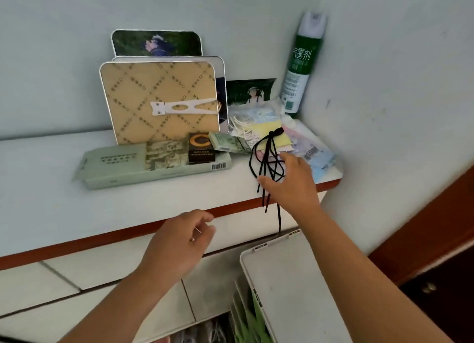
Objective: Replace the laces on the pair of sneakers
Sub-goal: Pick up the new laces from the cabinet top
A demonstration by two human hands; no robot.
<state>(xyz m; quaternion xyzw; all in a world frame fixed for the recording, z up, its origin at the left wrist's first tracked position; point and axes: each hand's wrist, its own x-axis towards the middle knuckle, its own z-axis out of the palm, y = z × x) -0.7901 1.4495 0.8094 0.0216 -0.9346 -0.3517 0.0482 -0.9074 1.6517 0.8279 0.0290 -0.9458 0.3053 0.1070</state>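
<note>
1. Your right hand [289, 181] reaches to the bundle of black laces [268, 160], which lies at the right end of the white surface [51, 188], at about 2 o'clock from your left hand. The fingers are spread and relaxed over the loose strands. I judge that the grip is released and not yet closed on the bundle.
2. Your left hand [179, 242] waits near the red front edge of the surface. Its fingers are loosely curled. A thin pale thing shows at the fingertips, but it is too small to say what it is, or whether you pinch it.
3. Risk: several lace ends hang over the front edge. If you pull only one strand, the knot at 12 o'clock of the bundle can tighten, or the bundle can slide down and fall.
4. Risk: the laces lie partly on the yellow paper [275, 134] and the plastic packets [311, 150]. A fast lift can drag these off the surface.
5. Risk: the green spray can [302, 63] stands in the corner at 12 o'clock from your right hand. A wide swing of the arm can knock it over.
6. Containers: the long green box [123, 168] at 9 o'clock from the laces is closed and carries small boxes on top. What is inside the white lidded bin [289, 286] below, I cannot tell. No sneakers are clearly visible.
</note>
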